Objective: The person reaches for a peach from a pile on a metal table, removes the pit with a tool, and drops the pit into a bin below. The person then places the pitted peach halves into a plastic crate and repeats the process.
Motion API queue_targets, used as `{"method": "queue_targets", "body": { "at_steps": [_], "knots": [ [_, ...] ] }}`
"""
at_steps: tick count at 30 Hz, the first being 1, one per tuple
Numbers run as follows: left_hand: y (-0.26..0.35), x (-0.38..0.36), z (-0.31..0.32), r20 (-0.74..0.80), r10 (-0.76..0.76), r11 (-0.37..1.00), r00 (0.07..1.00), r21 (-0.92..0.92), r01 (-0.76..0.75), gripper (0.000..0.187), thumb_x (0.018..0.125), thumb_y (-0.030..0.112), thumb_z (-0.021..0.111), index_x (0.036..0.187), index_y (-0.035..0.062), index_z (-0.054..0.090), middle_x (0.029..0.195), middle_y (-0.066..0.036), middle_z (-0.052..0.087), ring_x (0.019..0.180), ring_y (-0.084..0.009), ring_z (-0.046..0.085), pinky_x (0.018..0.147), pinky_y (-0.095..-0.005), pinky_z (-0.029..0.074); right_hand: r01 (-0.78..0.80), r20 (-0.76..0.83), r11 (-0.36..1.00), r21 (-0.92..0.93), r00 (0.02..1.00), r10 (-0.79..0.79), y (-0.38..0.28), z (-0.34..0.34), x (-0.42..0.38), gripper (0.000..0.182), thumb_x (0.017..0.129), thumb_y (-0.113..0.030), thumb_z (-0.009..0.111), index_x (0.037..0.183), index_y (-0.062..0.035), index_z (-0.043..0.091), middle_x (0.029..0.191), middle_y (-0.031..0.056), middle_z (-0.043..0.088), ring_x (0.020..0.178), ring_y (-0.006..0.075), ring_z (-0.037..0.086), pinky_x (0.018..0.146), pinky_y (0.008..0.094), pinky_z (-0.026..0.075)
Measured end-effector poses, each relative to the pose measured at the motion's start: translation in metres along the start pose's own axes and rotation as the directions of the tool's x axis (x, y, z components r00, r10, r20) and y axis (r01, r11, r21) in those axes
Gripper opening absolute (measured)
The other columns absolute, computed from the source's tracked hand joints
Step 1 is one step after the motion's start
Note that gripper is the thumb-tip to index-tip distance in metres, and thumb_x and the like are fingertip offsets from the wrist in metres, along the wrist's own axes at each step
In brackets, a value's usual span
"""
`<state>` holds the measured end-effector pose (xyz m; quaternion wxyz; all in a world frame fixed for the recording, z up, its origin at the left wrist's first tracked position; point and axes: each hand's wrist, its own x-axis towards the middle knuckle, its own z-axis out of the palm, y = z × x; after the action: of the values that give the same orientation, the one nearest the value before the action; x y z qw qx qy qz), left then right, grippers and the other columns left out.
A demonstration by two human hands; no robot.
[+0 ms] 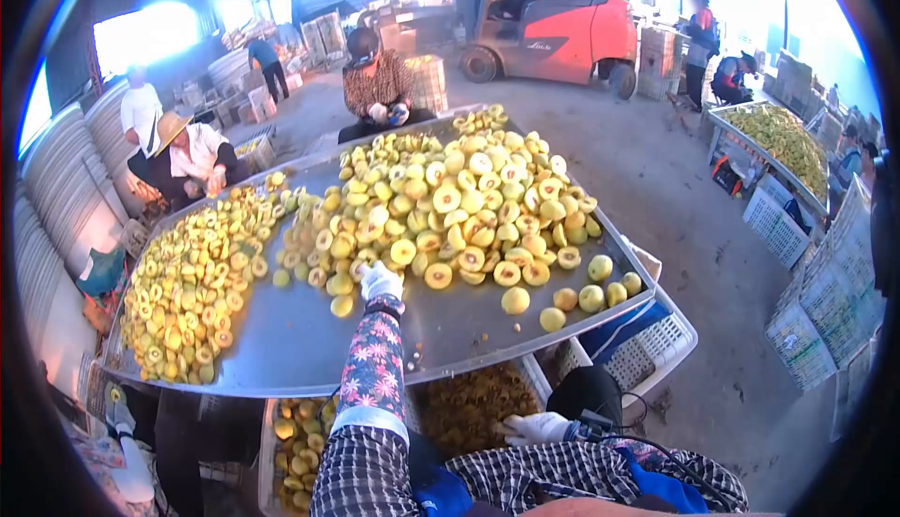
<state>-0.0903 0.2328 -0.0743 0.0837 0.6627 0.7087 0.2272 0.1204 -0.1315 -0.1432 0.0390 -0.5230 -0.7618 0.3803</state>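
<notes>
Halved fruit (pixel 300 465) fills a crate (pixel 266 461) below the near edge of the metal counter (pixel 309 329). Beside it, a second crate (pixel 538 381) holds brown bits, the gloved right hand (pixel 537 428) above; I cannot tell whether its fingers are closed. Up on the counter, the gloved left hand (pixel 380 283) is at the near edge of a large heap (pixel 459 203), its grip unclear from here. A smaller heap (pixel 192 283) lies to the left; a white crate (pixel 673 344) juts out at right. Farther off, another fruit-covered counter (pixel 717 121) stands near a red forklift (pixel 567 39) whose lettering looks like "Linde".
</notes>
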Motion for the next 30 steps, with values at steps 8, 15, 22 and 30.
{"method": "queue_targets", "body": {
  "at_steps": [8,15,22,30],
  "knots": [
    [-0.012,0.0,0.003,0.146,-0.005,0.996,0.989,0.092,-0.008,0.062,0.073,0.032,0.072,0.125,0.0073,0.05,0.133,-0.024,0.037,0.116,-0.0398,0.048,0.097,-0.0443,0.043,0.084,0.044,0.996,0.026,0.995,-0.085,-0.002,0.001,0.007,0.042,0.093,-0.038,0.051,0.119,-0.0048,0.046,0.101,0.023,0.063,0.095,0.039,0.061,0.079,0.0434,0.049],
    [-0.005,-0.039,-0.001,0.422,0.267,0.955,0.866,-0.238,-0.178,0.065,0.063,0.024,0.079,0.118,-0.0001,0.054,0.111,-0.02,0.062,0.107,-0.0318,0.059,0.091,-0.0359,0.047,0.068,-0.002,0.995,-0.07,0.998,-0.068,0.009,0.02,0.013,0.047,0.091,-0.042,0.054,0.127,-0.0121,0.05,0.088,0.0222,0.064,0.081,0.0347,0.064,0.071,0.0416,0.051],
    [0.016,-0.121,-0.056,0.537,0.416,-0.028,0.734,-0.799,0.6,0.03,0.086,0.025,0.063,0.109,0.0068,0.056,0.102,-0.01,0.061,0.094,-0.0232,0.061,0.075,-0.0377,0.055,0.111,-0.431,0.98,0.167,0.902,-0.029,-0.047,-0.059,-0.014,0.032,0.088,-0.028,0.059,0.108,-0.0041,0.051,0.08,0.025,0.063,0.08,0.0401,0.063,0.068,0.0454,0.05],
    [0.04,-0.204,-0.093,0.587,0.16,-0.681,0.793,-0.516,0.52,0.046,0.092,0.052,0.051,0.096,0.0061,0.055,0.101,-0.018,0.061,0.093,-0.0373,0.061,0.08,-0.0469,0.053,0.257,-0.646,0.966,0.003,0.738,-0.194,-0.105,-0.121,0.01,0.03,0.089,-0.023,0.059,0.108,-0.0021,0.049,0.083,0.023,0.062,0.081,0.0403,0.062,0.067,0.0452,0.049]
  ]
}}
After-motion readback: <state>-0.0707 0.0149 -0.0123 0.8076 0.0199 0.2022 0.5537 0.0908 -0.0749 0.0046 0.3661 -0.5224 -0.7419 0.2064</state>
